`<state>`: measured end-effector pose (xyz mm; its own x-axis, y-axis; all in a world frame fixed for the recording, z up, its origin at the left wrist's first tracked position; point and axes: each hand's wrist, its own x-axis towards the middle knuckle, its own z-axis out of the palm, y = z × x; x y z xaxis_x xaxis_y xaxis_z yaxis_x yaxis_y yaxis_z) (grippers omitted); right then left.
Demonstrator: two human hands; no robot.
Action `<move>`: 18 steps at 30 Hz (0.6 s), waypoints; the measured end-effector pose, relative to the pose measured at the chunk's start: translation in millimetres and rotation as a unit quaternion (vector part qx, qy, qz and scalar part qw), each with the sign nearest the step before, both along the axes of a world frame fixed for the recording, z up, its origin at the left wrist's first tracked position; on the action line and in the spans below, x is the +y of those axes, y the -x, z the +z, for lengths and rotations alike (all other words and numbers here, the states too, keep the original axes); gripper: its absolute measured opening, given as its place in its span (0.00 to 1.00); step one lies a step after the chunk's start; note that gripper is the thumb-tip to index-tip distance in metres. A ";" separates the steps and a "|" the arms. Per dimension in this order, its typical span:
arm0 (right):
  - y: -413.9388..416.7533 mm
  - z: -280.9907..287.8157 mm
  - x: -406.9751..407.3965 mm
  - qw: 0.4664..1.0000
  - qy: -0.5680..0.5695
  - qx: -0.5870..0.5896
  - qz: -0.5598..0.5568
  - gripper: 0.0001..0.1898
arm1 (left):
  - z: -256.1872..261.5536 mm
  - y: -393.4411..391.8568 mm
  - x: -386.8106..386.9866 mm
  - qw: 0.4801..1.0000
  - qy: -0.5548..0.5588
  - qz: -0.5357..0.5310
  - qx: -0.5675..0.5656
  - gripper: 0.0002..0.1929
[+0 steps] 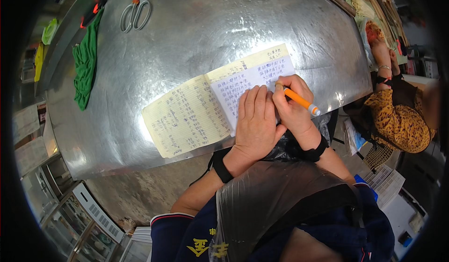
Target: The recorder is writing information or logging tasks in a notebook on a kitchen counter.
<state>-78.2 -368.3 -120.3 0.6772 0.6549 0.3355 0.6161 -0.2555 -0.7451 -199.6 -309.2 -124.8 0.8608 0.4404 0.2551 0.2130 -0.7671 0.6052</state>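
Observation:
An orange pen (pixel 298 99) with a pale end is pinched in my right hand (pixel 294 109), its tip down at a white sheet of paper (pixel 250 77). Handwritten lines in blue ink cover much of that sheet. My left hand (pixel 254 121) lies flat on the sheet's lower part, fingers together and pointing away from me, hiding some of the writing. Beneath the sheet is an open ruled notebook (pixel 186 118) with yellowish pages, also handwritten. Its left page is in plain sight, while the sheet covers most of the right one.
The notebook rests on a stainless steel table (pixel 196 34). Grey-handled scissors (pixel 136 13) lie at the far side, and a green cloth (pixel 86 63) at the left. To the right, another person in a patterned sleeve (pixel 396 121) reaches into a bag of reddish food (pixel 373 31).

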 end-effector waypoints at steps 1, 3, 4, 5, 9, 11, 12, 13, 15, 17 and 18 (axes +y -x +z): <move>0.0 0.6 0.1 1.000 0.002 0.001 -0.002 0.05 | -0.1 0.0 0.2 1.000 0.000 0.000 0.000 0.37; 0.2 0.6 0.7 1.000 0.001 0.004 -0.003 0.05 | -0.2 0.1 0.5 1.000 -0.001 0.001 0.000 0.37; 0.3 0.3 1.6 1.000 -0.004 0.006 -0.002 0.04 | -0.3 0.2 0.6 1.000 -0.002 0.001 0.001 0.37; 0.5 0.0 2.1 1.000 -0.008 0.007 -0.002 0.04 | -0.3 0.5 0.7 1.000 -0.003 0.002 0.001 0.37; 1.1 0.2 0.7 1.000 0.002 0.013 -0.004 0.04 | 0.0 0.8 1.3 1.000 -0.001 0.000 0.002 0.38; 2.3 1.7 0.9 1.000 0.005 0.028 -0.010 0.03 | -0.1 1.1 2.0 1.000 -0.003 0.000 0.003 0.38; 2.1 0.1 0.5 0.998 -0.012 0.057 -0.018 0.03 | 0.6 0.9 2.5 1.000 -0.004 0.000 0.005 0.38; 1.8 -3.8 -0.7 0.995 -0.030 0.086 -0.027 0.03 | 1.3 0.9 2.7 1.000 -0.005 0.000 0.008 0.38; 0.9 -3.5 -0.6 0.990 -0.043 0.128 -0.035 0.02 | 1.6 1.0 3.0 1.000 -0.007 0.002 0.009 0.38; 0.4 1.8 0.4 0.987 -0.033 0.154 -0.034 0.03 | 0.2 1.0 3.4 1.000 -0.008 0.004 0.006 0.38; -1.2 4.3 -0.8 0.987 -0.024 0.155 -0.033 0.03 | 0.0 1.1 2.7 1.000 -0.011 0.007 0.004 0.38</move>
